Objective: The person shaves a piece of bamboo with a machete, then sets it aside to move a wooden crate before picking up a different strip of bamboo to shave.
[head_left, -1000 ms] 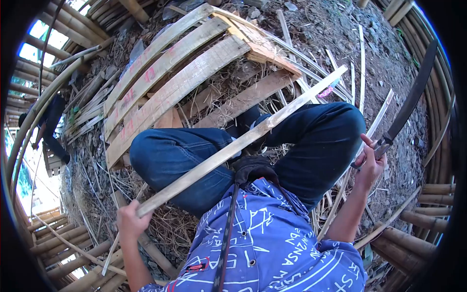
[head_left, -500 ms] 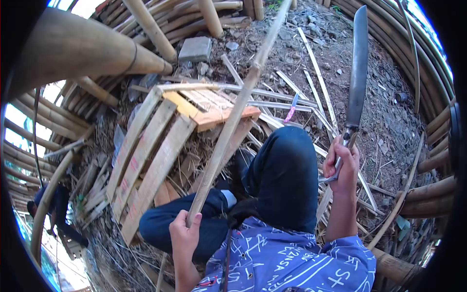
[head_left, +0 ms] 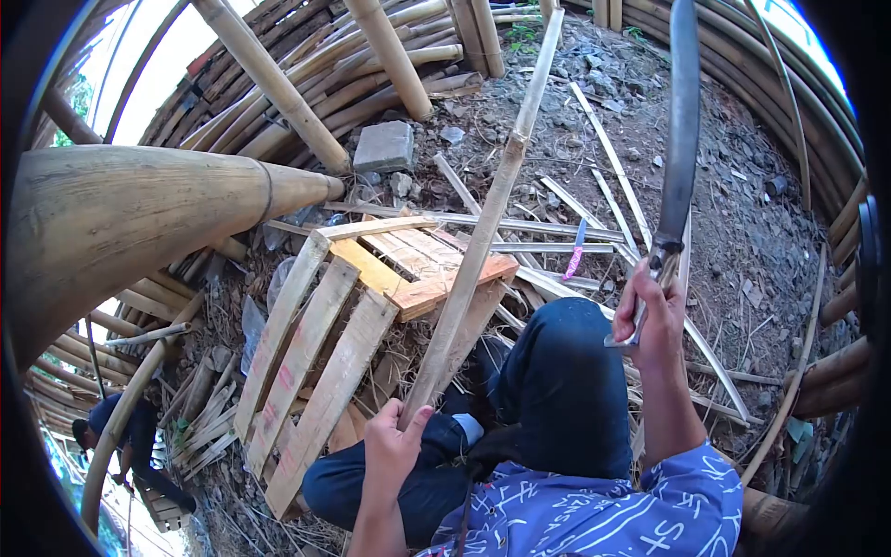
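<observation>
My left hand is closed round the lower end of a long split bamboo strip, which slants up and away past the wooden crate. In my right hand, the handle of a large machete is gripped, its dark blade pointing up, apart from the strip. The slatted crate stands left of my bent knee, and the strip passes over its orange edge board. A small knife with a pink patterned handle lies on bamboo strips beyond my knee.
A thick bamboo pole juts in from the left. A grey block lies near upright poles at the back. Cut strips are scattered on the rubble ground. Another person bends over at the far left. Stacked bamboo lines the right.
The view has shifted, so the crate, knees and poles appear lower and further right. Both hands keep their holds, and the machete tip now reaches the top edge of the view.
</observation>
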Motion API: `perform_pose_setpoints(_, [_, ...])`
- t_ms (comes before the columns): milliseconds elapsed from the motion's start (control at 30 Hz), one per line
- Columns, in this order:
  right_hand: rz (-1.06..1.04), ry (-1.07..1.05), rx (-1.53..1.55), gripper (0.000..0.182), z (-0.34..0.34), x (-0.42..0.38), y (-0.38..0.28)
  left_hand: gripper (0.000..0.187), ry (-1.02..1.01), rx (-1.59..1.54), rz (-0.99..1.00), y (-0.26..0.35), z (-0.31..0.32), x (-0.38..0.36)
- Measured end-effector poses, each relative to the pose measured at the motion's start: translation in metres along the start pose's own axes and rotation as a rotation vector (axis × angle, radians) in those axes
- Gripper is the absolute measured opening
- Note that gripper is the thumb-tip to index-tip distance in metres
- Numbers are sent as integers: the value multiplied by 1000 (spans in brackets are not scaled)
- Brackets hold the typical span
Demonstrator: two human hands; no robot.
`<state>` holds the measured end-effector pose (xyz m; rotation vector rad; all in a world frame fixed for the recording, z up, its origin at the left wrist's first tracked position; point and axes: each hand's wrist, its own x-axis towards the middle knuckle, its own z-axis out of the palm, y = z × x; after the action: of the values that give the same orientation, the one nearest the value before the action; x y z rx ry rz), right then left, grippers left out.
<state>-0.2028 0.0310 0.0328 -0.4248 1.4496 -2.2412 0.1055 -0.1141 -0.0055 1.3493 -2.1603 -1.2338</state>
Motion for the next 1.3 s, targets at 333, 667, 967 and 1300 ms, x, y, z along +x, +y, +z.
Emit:
perform_pose_setpoints(333, [251, -335, 92, 23, 84, 33, 29, 41, 167, 313, -71, 38, -79, 13])
perform_pose_setpoints(667, [302, -320, -218, 23, 56, 37, 55, 39, 118, 490, -9, 31, -62, 24])
perform_pose_setpoints(967, [344, -353, -458, 28, 40, 34, 87, 50, 56, 635, -57, 5, -66, 15])
perform_pose_setpoints(1300, [413, -301, -162, 23, 63, -31, 89, 42, 1, 579, -9, 16, -51, 11])
